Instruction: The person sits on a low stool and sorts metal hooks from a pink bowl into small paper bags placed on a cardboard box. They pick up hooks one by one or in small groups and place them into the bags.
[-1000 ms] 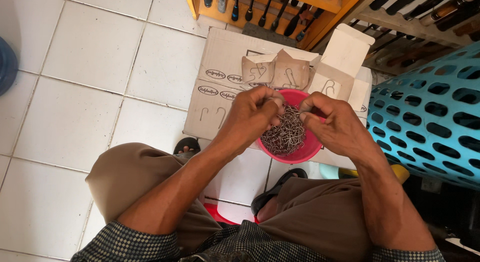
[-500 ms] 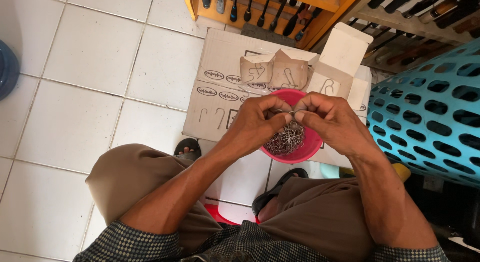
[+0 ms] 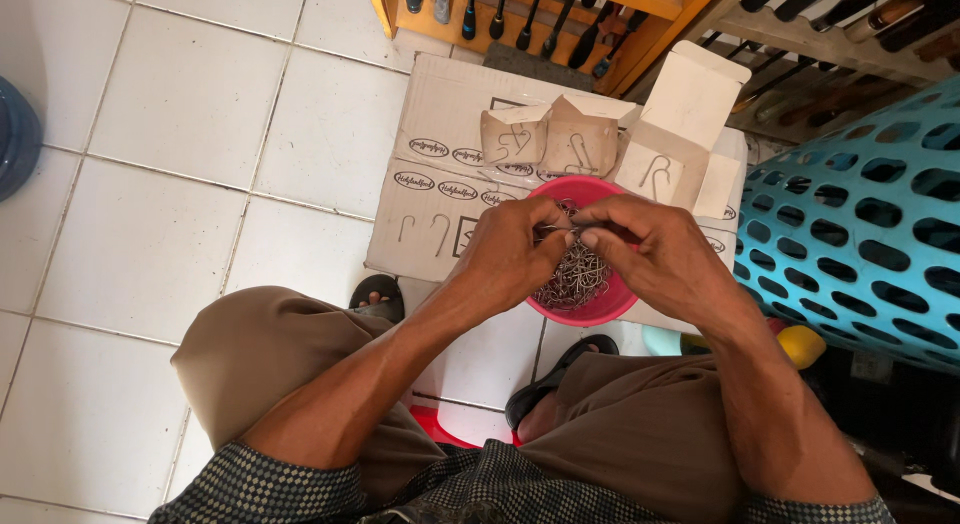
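— Position of the hands?

— Both meet over the pink bowl (image 3: 585,309), which stands on a flattened cardboard box (image 3: 440,174) on the tiled floor (image 3: 150,184), at the box's near edge, directly ahead of the person's knees. The left hand (image 3: 505,254) and the right hand (image 3: 655,249) are fingertip to fingertip above the bowl's middle.

— State of each?

— Both pinched narrow. Between the fingertips sits a small bent piece of grey wire (image 3: 557,229), seemingly a metal hook drawn from the heap. Which hand carries its weight, I cannot tell; both touch it.

— And the heap?

— A tangled pile of metal hooks (image 3: 578,279) fills the bowl, lying just below the hands and slightly toward the person. No single long axis can be read from the tangle. The held piece runs roughly left to right, from one hand to the other.

— Which hand is nearer the pile?

— The right hand's fingers overhang it more; the left sits at the bowl's left rim.

— Surroundings?

— Small open cartons (image 3: 545,139) stand beyond the bowl at the box's far edge. A turquoise perforated basket (image 3: 860,234) stands to the right.
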